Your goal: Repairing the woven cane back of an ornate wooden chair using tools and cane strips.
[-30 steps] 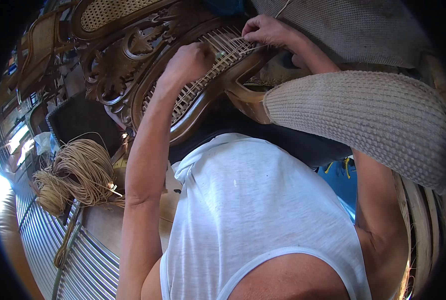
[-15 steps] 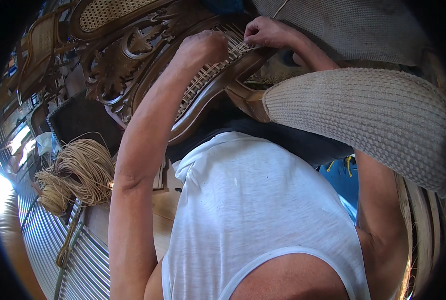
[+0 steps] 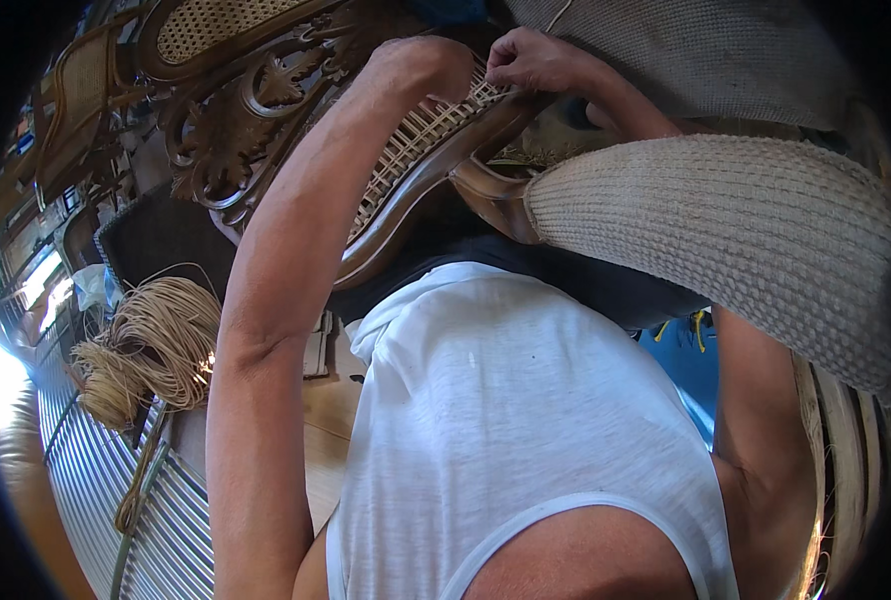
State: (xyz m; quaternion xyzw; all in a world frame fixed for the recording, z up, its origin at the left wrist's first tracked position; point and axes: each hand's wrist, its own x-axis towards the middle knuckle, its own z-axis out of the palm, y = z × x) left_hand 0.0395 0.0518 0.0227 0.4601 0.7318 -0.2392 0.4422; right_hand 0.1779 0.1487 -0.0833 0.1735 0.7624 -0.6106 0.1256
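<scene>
A carved dark-brown wooden chair frame [image 3: 421, 200] lies across my lap, with an open lattice of pale cane strands [image 3: 404, 155] inside its curved rail. My left hand [image 3: 428, 70] is over the upper part of the lattice, its fingers curled down and mostly hidden behind its back. Close to its right, my right hand [image 3: 536, 62] has thumb and forefinger pinched together at the lattice edge beside the rail. What either hand holds is too small or hidden to make out.
Coiled bundles of cane [image 3: 171, 340] sit at left above a ribbed, shiny slatted surface [image 3: 171, 510]. A form covered in beige textured fabric [image 3: 716, 220] spans the right, over my right arm. Up at the top left is a finished cane panel [image 3: 216, 28] in a wooden frame.
My left hand has moved a little up and to the right, nearer my right hand, uncovering more lattice below it. The right hand stays almost in place, still pinched.
</scene>
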